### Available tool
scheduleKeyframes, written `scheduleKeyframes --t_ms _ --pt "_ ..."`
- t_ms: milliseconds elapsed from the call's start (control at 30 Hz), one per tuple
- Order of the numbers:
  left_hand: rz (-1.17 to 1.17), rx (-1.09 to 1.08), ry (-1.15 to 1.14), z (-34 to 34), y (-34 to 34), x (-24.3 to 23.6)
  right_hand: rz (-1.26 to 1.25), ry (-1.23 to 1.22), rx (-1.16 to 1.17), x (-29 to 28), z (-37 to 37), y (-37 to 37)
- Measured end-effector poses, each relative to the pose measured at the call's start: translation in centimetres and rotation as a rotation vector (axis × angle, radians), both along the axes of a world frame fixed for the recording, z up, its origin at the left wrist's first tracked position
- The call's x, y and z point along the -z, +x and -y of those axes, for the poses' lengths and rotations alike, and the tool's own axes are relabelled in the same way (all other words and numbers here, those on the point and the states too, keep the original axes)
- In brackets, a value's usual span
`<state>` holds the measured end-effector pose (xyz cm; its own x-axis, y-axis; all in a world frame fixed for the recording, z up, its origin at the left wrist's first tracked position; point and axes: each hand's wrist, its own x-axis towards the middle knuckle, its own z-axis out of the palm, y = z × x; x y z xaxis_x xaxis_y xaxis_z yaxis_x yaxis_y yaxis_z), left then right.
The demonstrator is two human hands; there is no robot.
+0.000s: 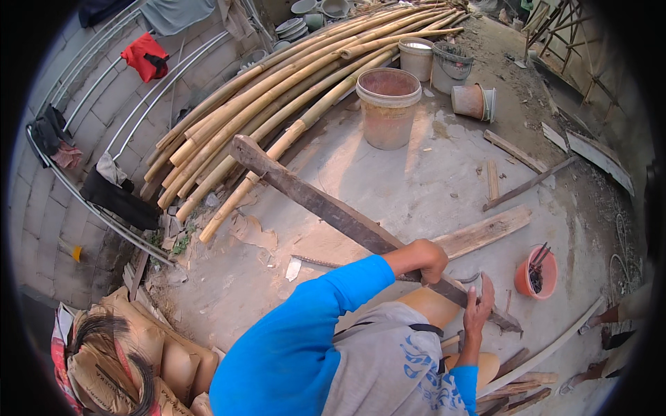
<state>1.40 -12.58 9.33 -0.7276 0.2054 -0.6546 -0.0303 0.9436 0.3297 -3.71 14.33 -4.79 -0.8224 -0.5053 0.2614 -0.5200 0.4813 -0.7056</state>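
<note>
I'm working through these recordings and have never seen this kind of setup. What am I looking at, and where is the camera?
There is no machine here: a person is working with two bare hands. The only picture comes from a wide fisheye camera worn on the head, looking down, so straight edges bend near the rim. The blue sleeves are the wearer's own.

The left hand grips a long dark wooden beam slanting across the view. The right hand is by its near end; whether it grips is hard to tell.

On the grey floor lie bamboo poles and a pale plank. A large bucket stands near the poles; a small orange bucket holds dark pieces.
</note>
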Motion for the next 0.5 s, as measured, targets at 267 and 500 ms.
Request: scheduleKeyframes --t_ms 267,500 --pt "0.014 0.008 0.056 -0.9 -2.9 -2.4 -0.439 0.102 0.007 -2.8 5.0 3.1" --pt "-0.237 0.046 -0.079 -1.0 -3.4 -5.2 -0.218 0.071 -0.07 -3.2 5.1 -1.0"
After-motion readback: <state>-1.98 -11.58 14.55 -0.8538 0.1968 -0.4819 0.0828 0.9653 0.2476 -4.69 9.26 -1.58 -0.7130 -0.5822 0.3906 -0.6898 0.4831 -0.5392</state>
